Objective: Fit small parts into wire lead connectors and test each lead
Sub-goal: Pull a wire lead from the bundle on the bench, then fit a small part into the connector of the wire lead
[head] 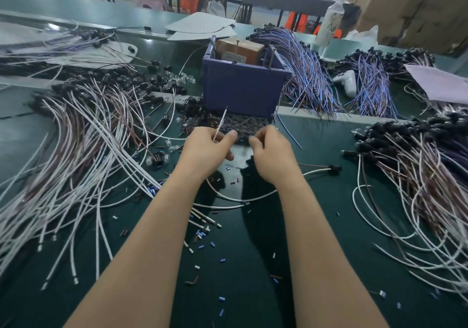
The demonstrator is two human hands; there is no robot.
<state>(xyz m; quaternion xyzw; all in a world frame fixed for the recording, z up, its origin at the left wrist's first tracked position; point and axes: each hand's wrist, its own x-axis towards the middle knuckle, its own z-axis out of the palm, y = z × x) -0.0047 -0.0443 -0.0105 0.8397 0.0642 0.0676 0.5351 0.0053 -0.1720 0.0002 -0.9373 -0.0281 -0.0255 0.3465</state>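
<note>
left hand pinches a white lead near the box; right hand is curled, can't tell around what.

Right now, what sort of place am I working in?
Most likely a small factory assembly bench for wire harnesses: heaps of wire leads cover the green table, a blue bin sits ahead, and cardboard boxes stand behind.

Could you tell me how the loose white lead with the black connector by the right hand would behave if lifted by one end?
Probably floppy: the white lead lies in a loose curve on the green mat, so it would likely droop. Its black connector, the bulkiest part, would probably hang lowest and swing. Being thin, it is likely very light.
</note>
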